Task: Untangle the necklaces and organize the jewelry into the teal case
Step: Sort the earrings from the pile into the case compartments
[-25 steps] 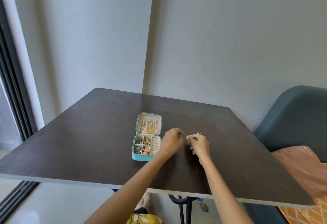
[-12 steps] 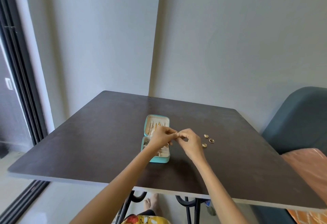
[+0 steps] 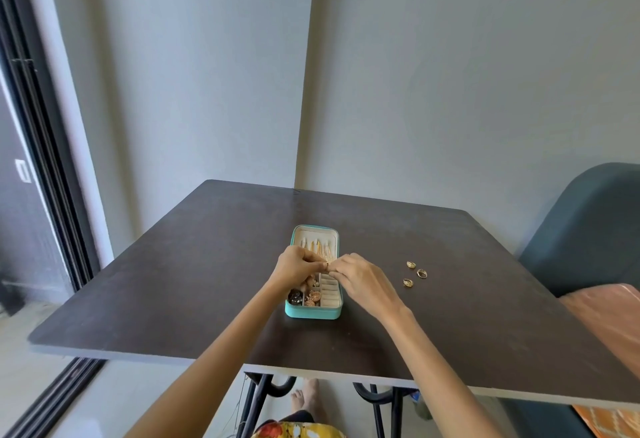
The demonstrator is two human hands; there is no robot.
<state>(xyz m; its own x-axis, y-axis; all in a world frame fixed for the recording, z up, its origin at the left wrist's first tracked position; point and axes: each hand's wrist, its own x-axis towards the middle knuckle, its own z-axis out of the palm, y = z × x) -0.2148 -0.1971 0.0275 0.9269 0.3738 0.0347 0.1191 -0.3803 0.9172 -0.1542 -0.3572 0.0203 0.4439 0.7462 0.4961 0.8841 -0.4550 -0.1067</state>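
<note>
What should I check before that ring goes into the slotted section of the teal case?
1. Teal case open, lid flat: ok.
2. Ring held: ok; the left hand and right hand pinch it together above the case.
3. Slotted section free: ok, the near rows show bare; the far rows are hidden by the hands.
4. Ring lined up with a slot: cannot tell, too small.
5. Other rings accounted for: ok, three loose rings lie on the table, right of the case.
6. Necklaces in the lid untangled: cannot tell.
</note>
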